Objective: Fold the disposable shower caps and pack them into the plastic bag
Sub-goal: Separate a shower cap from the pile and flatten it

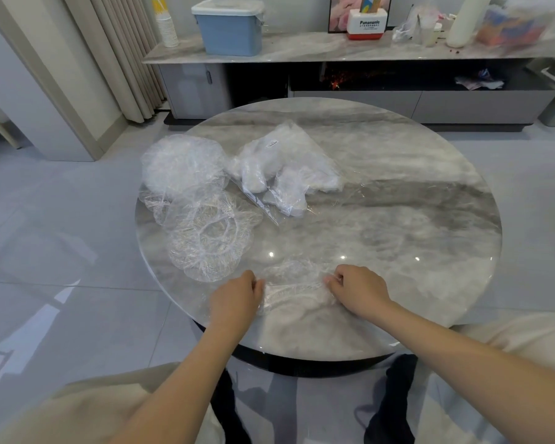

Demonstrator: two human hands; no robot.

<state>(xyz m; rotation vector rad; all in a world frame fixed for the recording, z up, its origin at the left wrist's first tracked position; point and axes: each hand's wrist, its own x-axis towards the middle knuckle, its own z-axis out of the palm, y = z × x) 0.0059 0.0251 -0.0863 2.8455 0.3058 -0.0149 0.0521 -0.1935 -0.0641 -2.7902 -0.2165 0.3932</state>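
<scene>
Clear shower cap (293,288) pinched between left hand (237,299) and right hand (356,288).

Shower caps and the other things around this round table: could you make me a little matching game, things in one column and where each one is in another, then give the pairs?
Things
1. shower cap being folded
2. plastic bag
3. blue storage box
4. loose shower caps

Places
A. on the long shelf behind the table
B. far middle of the round table, already holding white folded pieces
C. left part of the table, spread out
D. near edge of the table, gripped between the left hand and right hand

Pairs: 1-D, 2-B, 3-A, 4-C
</scene>
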